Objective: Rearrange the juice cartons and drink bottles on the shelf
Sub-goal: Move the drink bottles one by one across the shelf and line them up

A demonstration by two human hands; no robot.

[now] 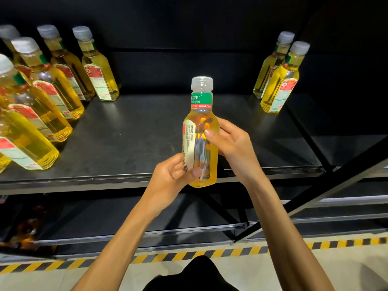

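While our left hand pinches the tea bottle near its base and our right hand grips its middle, we hold it upright over the front edge of the shelf, between 2 bottles right and a cluster left.

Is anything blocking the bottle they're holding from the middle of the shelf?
Nothing visible. The clear yellow tea bottle, in left hand and right hand, faces bare black shelf; other bottles stand only at its ends.
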